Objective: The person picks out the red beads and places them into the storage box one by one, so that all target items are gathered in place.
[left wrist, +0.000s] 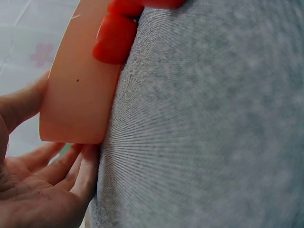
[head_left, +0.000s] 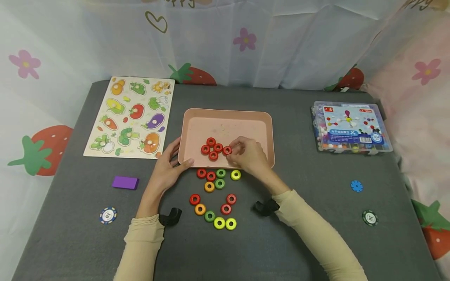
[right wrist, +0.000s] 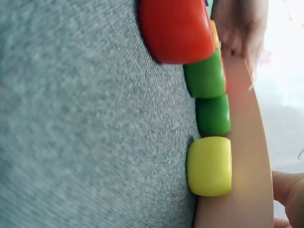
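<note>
A shallow pink tray lies on the table with several red rings in its near part. My left hand holds the tray's near left corner, fingers along the left side and thumb at the near rim. In the left wrist view, those fingers touch the tray's outer wall. Over the tray, my right hand pinches a red ring at the right of the group. Its fingertips are mostly hidden in the right wrist view, where a yellow ring stands beside the tray wall.
More rings, among them an orange ring and a green ring, lie in front of the tray. A vegetable puzzle board and purple block are left. A molecule-model box, blue disc and poker chip lie right.
</note>
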Available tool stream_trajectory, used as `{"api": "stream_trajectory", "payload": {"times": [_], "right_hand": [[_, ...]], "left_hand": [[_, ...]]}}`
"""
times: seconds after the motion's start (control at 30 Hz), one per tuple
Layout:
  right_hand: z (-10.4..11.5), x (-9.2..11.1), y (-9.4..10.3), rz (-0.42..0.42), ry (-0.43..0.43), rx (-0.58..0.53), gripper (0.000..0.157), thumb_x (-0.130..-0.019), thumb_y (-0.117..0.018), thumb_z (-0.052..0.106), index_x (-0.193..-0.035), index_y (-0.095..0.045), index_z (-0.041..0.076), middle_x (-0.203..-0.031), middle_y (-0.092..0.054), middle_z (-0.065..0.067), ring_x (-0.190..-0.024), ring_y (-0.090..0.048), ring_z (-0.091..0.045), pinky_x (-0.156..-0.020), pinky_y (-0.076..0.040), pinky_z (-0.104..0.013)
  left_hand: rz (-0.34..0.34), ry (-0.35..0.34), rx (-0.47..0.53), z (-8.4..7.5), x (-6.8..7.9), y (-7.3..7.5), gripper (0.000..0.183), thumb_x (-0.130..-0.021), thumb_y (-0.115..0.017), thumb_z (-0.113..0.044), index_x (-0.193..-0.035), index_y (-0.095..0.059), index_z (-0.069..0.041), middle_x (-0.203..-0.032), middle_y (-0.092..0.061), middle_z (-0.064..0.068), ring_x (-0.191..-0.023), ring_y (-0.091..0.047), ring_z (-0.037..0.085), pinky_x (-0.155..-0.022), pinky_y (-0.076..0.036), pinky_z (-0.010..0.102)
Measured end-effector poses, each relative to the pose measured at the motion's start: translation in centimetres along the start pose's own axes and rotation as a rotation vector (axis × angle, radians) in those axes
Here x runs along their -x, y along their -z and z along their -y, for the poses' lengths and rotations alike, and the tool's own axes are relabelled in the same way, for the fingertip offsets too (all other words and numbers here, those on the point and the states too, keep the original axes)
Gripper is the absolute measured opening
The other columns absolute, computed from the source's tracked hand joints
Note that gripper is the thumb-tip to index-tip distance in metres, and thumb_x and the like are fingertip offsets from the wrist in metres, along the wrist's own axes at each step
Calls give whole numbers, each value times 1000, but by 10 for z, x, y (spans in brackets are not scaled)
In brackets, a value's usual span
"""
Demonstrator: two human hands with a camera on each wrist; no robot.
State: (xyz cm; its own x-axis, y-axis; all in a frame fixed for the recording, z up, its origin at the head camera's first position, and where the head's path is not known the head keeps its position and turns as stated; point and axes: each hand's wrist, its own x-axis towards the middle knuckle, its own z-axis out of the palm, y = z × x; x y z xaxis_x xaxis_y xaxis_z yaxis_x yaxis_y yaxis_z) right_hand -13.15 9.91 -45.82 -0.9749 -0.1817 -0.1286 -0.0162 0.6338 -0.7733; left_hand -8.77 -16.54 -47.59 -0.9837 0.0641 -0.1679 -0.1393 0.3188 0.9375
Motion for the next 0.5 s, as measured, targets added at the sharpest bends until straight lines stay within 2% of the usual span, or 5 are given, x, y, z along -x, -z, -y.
{"api": "stream_trajectory", "payload": {"times": [0.1,0.23,0.33,0.5], "right_hand": [[1,3,0,-28,59,-40,22,-82,-81,12,-102,-71,12,-79,-70,1,-63,-60,-12,-54,-46,-25],[4,11,3,-26,215,-138,18,-85,-79,7,-101,-72,7,-81,-68,-2,-60,-58,-14,-52,-44,-24],[10,21,8,29,288,-206,18,-85,-78,6,-102,-72,5,-82,-67,-1,-59,-57,-16,-49,-43,-24],[16,41,16,146,314,-207,19,-85,-79,8,-102,-72,7,-80,-65,3,-58,-54,-13,-47,-41,-24]], "left_hand": [[2,-2,7,0,0,0,81,-91,-76,-25,-158,-31,-18,-159,-35,12,-147,-34,28,-117,-37,47],[6,-9,10,0,0,0,81,-91,-76,-24,-158,-30,-17,-159,-35,13,-147,-34,28,-117,-37,47],[5,-11,10,-1,0,0,81,-91,-76,-22,-158,-30,-16,-159,-35,13,-147,-34,29,-116,-37,48],[2,-20,10,-1,0,0,81,-91,-75,-21,-158,-30,-15,-159,-35,13,-147,-34,29,-117,-37,48]]}}
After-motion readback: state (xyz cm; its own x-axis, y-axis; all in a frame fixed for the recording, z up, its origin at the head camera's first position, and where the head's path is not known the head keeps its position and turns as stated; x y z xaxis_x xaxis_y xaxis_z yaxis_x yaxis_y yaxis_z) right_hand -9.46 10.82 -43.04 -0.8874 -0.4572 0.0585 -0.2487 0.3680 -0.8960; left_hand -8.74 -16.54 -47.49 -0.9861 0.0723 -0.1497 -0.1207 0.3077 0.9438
